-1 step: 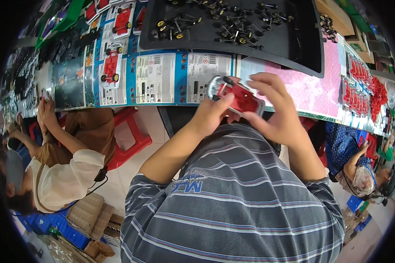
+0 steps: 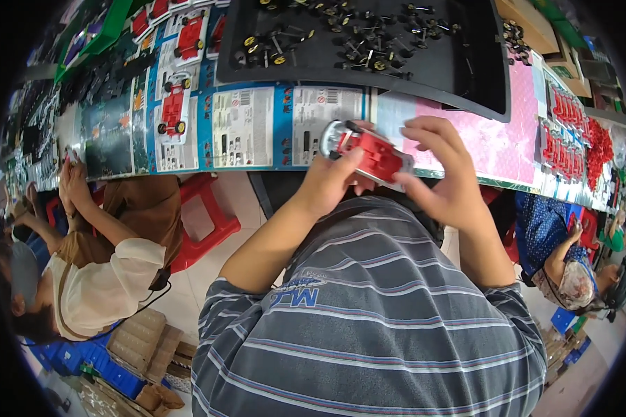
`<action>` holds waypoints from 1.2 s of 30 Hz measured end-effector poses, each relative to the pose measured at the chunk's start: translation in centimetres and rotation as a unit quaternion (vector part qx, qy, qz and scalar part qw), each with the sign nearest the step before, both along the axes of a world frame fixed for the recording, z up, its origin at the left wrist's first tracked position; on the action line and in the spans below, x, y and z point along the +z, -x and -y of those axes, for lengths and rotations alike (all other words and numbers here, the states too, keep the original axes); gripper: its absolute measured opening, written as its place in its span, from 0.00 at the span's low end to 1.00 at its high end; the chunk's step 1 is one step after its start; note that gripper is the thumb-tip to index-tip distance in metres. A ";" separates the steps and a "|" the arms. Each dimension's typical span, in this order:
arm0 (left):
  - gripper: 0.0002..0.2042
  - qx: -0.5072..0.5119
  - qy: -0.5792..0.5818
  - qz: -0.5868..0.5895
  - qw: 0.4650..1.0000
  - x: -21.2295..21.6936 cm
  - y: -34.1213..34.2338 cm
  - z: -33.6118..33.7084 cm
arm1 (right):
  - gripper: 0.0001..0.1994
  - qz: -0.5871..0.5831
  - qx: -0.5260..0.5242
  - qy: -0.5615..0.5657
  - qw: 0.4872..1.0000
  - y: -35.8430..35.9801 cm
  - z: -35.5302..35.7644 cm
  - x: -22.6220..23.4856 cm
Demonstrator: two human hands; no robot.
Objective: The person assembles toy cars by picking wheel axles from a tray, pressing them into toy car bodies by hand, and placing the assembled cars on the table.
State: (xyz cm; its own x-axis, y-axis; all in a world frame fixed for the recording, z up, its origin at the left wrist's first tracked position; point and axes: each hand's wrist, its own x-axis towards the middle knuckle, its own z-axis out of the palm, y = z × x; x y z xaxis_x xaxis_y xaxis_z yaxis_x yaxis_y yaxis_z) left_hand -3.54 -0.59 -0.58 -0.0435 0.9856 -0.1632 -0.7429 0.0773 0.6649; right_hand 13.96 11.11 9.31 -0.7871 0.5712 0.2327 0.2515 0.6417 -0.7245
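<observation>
Above the table's near edge, a toy car point(image 2: 374, 157) is held tilted, its red underside facing up inside a white and silver body. My left hand point(image 2: 327, 182) grips its left end, with the thumb lying across the red part. A dark, wheel-like piece shows at the car's far left corner. On the car's other side is my right hand point(image 2: 452, 179), its fingers spread and curved. The right thumb is close to the car's right end; whether it touches cannot be made out. Some left fingers are hidden beneath the car.
A black tray point(image 2: 459, 87) with many wheel axles point(image 2: 375, 59) lies beyond my hands. Red toy cars point(image 2: 174, 110) stand on printed sheets point(image 2: 243, 125) at left. Red-and-silver parts point(image 2: 565, 142) and a red heap point(image 2: 598, 154) lie right. A person point(image 2: 104, 278) sits left, another point(image 2: 567, 274) right.
The toy car has tipped slightly and shifted a little left, showing more of its red underside. My right hand has moved slightly, its fingers still spread.
</observation>
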 end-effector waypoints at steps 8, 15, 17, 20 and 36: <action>0.30 0.027 -0.008 -0.071 0.997 0.2 0.6 -1.7 | 0.06 0.014 -0.284 -0.022 0.958 -11.2 -7.8 -6.1; 0.29 -0.015 0.003 -0.104 0.994 0.4 -1.1 -4.0 | 0.20 0.065 -0.501 -0.157 0.849 -13.5 -19.6 -11.1; 0.29 -0.023 0.006 -0.111 0.994 0.4 -1.6 -4.5 | 0.26 0.095 -0.503 -0.190 0.838 -12.8 -21.9 -11.1; 0.27 -0.029 0.028 -0.101 0.994 0.3 -2.1 -5.4 | 0.31 0.101 -0.482 -0.230 0.840 -11.9 -25.5 -10.5; 0.26 -0.035 0.012 -0.054 0.998 -0.3 -1.0 -5.9 | 0.22 -0.237 -0.337 0.217 0.885 -10.2 -4.2 -8.3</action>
